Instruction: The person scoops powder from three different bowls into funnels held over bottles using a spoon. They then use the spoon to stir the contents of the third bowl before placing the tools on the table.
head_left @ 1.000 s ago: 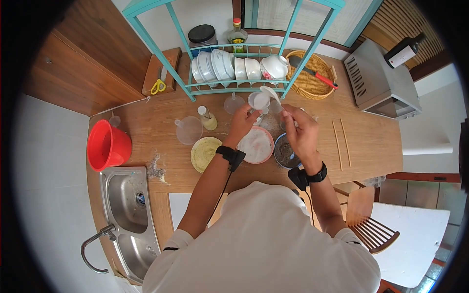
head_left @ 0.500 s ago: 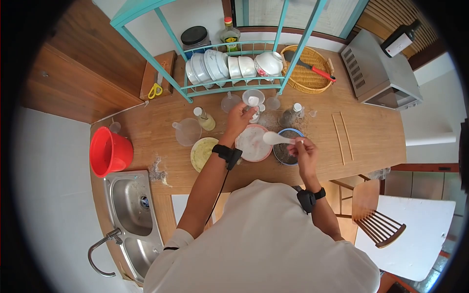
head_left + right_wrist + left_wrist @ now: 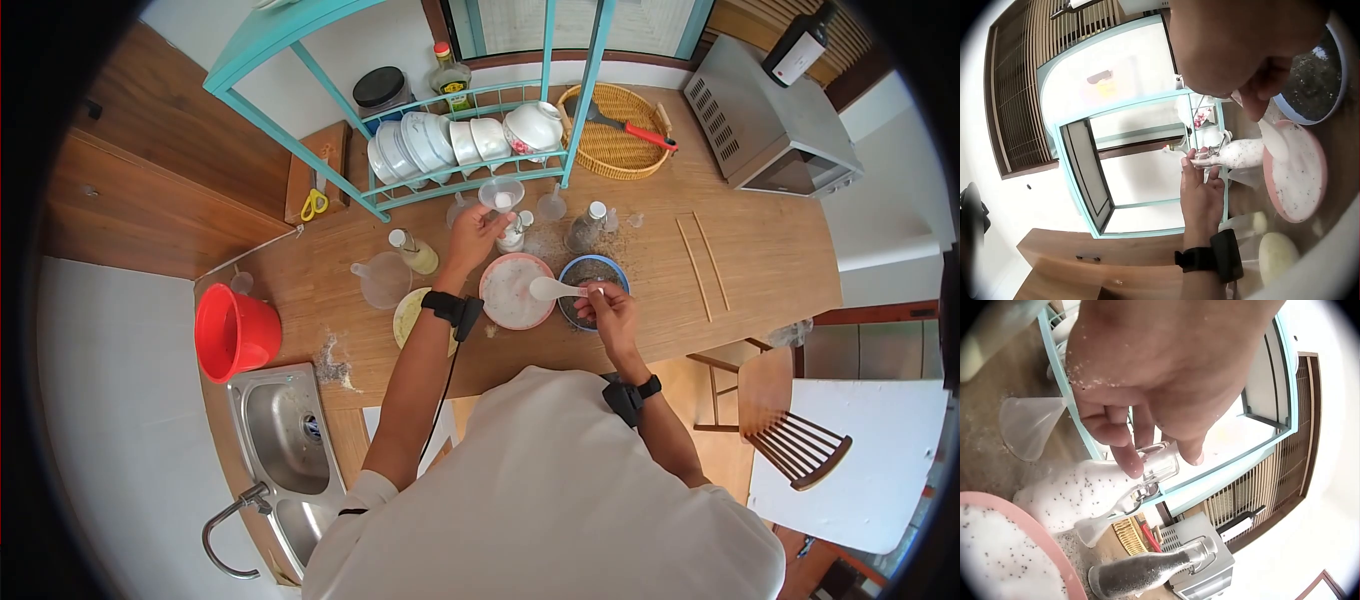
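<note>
The right hand shows the main change: a second ago it holds the white spoon up at the funnel, and now it has come down to the 5 o'clock edge of the blue-rimmed bowl of dark grains. Its thumb and fingers pinch the handle, and the spoon points to 9 o'clock, its bowl end over the 3 o'clock part of the pink-rimmed bowl of black-specked white powder; whether it touches the powder I cannot tell. Against half a second ago, it sits only slightly further in. The left hand stays where it is, fingers and thumb curled round the neck of the swing-top bottle, which stands at 12 o'clock from the pink-rimmed bowl, partly filled with the same powder. The funnel sits at the bottle's mouth with white powder inside, as before. The bottle of dark grains, hidden largely by the right hand a second ago, now shows between 1 and 2 o'clock on the surface. The pale-yellow bottle remains at 10 o'clock.
</note>
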Available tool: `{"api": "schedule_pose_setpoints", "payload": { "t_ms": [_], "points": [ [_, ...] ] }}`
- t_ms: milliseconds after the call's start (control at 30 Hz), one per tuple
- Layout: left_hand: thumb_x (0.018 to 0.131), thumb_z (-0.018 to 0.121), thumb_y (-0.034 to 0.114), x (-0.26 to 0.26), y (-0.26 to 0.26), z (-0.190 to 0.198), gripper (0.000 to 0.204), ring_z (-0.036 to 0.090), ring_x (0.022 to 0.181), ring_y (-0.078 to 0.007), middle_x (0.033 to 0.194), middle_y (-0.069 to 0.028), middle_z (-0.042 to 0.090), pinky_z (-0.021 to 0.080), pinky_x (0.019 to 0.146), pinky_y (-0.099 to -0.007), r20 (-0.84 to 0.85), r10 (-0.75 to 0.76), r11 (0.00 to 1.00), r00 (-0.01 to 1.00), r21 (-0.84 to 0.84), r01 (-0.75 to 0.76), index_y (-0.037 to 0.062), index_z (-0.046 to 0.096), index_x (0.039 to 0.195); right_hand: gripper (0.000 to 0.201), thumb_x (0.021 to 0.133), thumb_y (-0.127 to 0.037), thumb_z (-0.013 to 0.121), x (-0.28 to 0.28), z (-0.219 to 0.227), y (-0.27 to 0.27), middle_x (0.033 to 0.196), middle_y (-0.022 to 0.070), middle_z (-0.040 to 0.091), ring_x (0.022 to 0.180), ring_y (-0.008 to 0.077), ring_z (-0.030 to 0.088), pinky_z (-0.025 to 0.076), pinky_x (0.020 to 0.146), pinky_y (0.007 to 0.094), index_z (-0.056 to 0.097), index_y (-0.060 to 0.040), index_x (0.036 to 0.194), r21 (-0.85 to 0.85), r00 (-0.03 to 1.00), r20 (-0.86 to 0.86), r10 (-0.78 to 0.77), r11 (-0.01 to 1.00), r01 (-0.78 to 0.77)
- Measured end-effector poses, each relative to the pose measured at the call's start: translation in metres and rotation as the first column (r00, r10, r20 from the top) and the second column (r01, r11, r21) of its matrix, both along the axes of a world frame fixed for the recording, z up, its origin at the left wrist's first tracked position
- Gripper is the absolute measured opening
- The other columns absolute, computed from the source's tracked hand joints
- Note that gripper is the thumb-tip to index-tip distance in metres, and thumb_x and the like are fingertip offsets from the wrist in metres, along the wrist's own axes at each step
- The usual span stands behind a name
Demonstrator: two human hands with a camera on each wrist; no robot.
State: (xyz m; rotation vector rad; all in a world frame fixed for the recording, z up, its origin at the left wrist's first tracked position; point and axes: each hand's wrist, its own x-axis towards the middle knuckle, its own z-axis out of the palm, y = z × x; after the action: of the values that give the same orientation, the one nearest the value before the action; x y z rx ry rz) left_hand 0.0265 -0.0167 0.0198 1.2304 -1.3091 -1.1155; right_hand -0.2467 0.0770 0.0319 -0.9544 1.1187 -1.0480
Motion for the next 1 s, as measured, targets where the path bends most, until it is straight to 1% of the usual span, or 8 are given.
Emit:
{"api": "schedule_pose_setpoints", "payload": {
  "t_ms": [33,133,167,300,400,567,800,1000],
  "points": [
    [0.092,0.067,0.011,0.000,-0.001,0.000,0.026,0.057,0.075,-0.0038,0.103,-0.0021,0.070,0.049,0.062,-0.0212,0.000,0.000,1.000,1.000,0.000,0.000,0.0034,0.065,0.117,0.019,0.098,-0.015,0.055,0.000,-0.001,-0.001,0.081,0.0071,0.069,0.065,0.0085,0.061,0.049,0.060,0.0210,0.067,-0.0007,0.100,0.000,1.000,0.000,0.000,1.000,0.000],
    [0.089,0.072,0.021,-0.003,-0.001,0.001,0.027,0.055,0.064,-0.0040,0.080,0.0023,0.066,0.045,0.057,-0.0205,-0.057,0.032,0.999,0.998,-0.038,-0.034,0.0036,0.068,0.109,0.018,0.096,-0.010,0.056,0.002,-0.004,-0.004,0.082,0.0066,0.069,0.068,0.0093,0.063,0.053,0.063,0.0229,0.067,0.0020,0.104,0.037,0.998,-0.030,0.053,0.998,-0.052],
    [0.089,0.072,0.021,-0.004,-0.001,0.002,0.027,0.055,0.064,-0.0040,0.080,0.0023,0.066,0.045,0.057,-0.0205,-0.056,0.030,0.999,0.998,-0.036,-0.032,0.0036,0.068,0.109,0.018,0.096,-0.010,0.056,0.003,-0.006,-0.005,0.082,0.0066,0.069,0.068,0.0093,0.063,0.053,0.063,0.0229,0.067,0.0020,0.104,0.039,0.998,-0.029,0.052,0.998,-0.051],
    [0.090,0.071,0.018,-0.005,-0.003,0.008,0.026,0.055,0.066,-0.0029,0.087,0.0017,0.069,0.047,0.057,-0.0204,-0.111,0.017,0.999,0.994,-0.041,-0.021,0.0037,0.068,0.111,0.020,0.097,-0.009,0.055,0.009,-0.012,-0.007,0.081,0.0064,0.068,0.071,0.0095,0.064,0.053,0.065,0.0234,0.066,0.0031,0.108,-0.089,0.967,-0.196,0.163,0.979,-0.183],
    [0.094,0.065,0.013,0.000,-0.003,0.013,0.027,0.061,0.084,-0.0055,0.110,-0.0042,0.070,0.050,0.063,-0.0212,-0.019,-0.028,1.000,0.999,-0.013,0.028,0.0044,0.064,0.120,0.021,0.096,-0.011,0.058,0.014,-0.009,-0.004,0.081,0.0055,0.069,0.072,0.0092,0.063,0.053,0.065,0.0231,0.067,0.0023,0.109,-0.081,0.945,-0.215,0.246,0.960,-0.268],
    [0.094,0.064,0.014,0.001,-0.003,0.016,0.027,0.062,0.086,-0.0066,0.110,-0.0055,0.070,0.050,0.063,-0.0215,-0.040,-0.019,1.000,0.999,-0.006,0.019,0.0035,0.064,0.120,0.020,0.096,-0.011,0.057,0.016,-0.022,-0.004,0.081,0.0054,0.068,0.072,0.0086,0.063,0.052,0.064,0.0226,0.067,0.0025,0.108,-0.088,0.932,-0.173,0.318,0.938,-0.336],
    [0.095,0.063,0.013,-0.001,-0.002,0.021,0.027,0.062,0.086,-0.0067,0.109,-0.0069,0.070,0.049,0.063,-0.0210,-0.071,-0.031,0.999,0.997,-0.019,0.030,0.0016,0.063,0.119,0.019,0.095,-0.011,0.059,0.011,-0.030,-0.004,0.077,0.0057,0.069,0.064,0.0085,0.063,0.051,0.059,0.0227,0.068,0.0022,0.105,0.016,0.933,-0.277,0.232,0.971,-0.237],
    [0.095,0.063,0.014,-0.004,-0.004,0.032,0.025,0.062,0.081,-0.0056,0.106,-0.0066,0.071,0.047,0.060,-0.0193,-0.061,-0.017,1.000,0.998,0.005,0.017,0.0019,0.064,0.117,0.019,0.094,-0.012,0.059,0.007,-0.029,0.000,0.073,0.0064,0.069,0.061,0.0087,0.063,0.051,0.056,0.0238,0.068,0.0034,0.101,0.011,0.918,-0.329,0.222,0.973,-0.231]
  ]
}}
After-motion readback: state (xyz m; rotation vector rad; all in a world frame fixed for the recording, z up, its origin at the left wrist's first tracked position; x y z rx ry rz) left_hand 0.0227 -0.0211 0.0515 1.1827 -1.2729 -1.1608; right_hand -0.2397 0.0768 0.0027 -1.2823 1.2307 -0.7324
